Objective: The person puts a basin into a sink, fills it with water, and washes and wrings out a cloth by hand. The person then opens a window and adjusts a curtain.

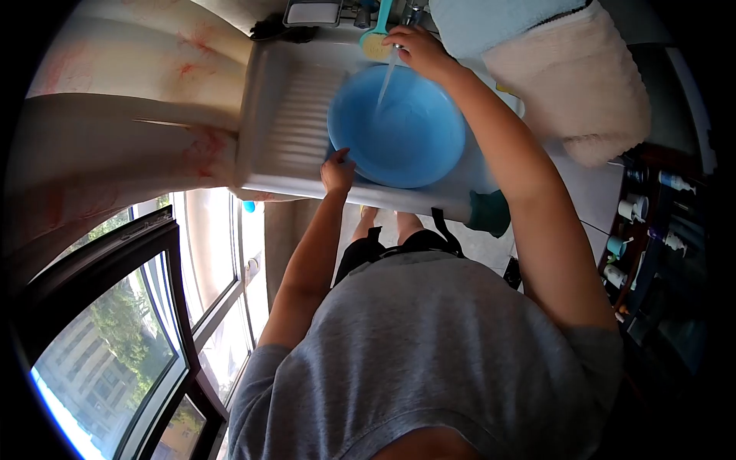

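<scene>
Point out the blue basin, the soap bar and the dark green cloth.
Blue basin [410, 157]: head view, inside wall.
Soap bar [313, 13]: head view, middle of its top.
Dark green cloth [488, 212]: head view, middle of its visible part.

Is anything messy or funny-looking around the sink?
Nothing looks spilled or broken; water runs into the blue basin. Only the dark green thing, maybe cloth, looks a little untidy, drooping at the sink's front edge.
</scene>
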Available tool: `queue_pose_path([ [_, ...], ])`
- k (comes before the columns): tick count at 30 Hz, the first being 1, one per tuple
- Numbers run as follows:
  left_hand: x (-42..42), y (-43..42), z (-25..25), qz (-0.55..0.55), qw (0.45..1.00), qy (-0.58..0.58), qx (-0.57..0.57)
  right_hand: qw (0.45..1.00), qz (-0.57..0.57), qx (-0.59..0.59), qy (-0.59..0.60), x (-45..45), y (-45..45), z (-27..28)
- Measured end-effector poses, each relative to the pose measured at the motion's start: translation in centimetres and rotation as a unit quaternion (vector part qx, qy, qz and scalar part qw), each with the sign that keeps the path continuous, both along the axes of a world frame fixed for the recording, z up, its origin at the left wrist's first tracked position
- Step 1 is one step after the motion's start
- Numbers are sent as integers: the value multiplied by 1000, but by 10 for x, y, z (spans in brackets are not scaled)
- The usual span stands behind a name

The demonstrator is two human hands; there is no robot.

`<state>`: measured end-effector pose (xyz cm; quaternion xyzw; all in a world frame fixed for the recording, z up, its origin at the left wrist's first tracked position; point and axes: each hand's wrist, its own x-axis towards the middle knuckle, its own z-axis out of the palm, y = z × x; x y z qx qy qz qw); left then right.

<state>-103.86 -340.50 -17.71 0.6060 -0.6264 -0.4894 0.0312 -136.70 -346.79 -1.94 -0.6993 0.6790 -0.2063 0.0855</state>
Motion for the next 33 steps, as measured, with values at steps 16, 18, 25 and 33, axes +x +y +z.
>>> queue_pose_path([
  [16, 43, -10, -19, 37, 988, 130, -77, 483, -629, 177, -584, 8, 465, -92],
  [18, 51, -16, -30, 49, 983, 165, -67, 694, -545, 142, -448, 15, 494, -169],
  [25, 43, -9, 14, 33, 989, 142, -26, 808, -541, 198, -122, 14, 466, -79],
  [33, 13, 15, 73, -82, 978, 189, 3, 837, -431, -6, -338, 41, 351, -16],
])
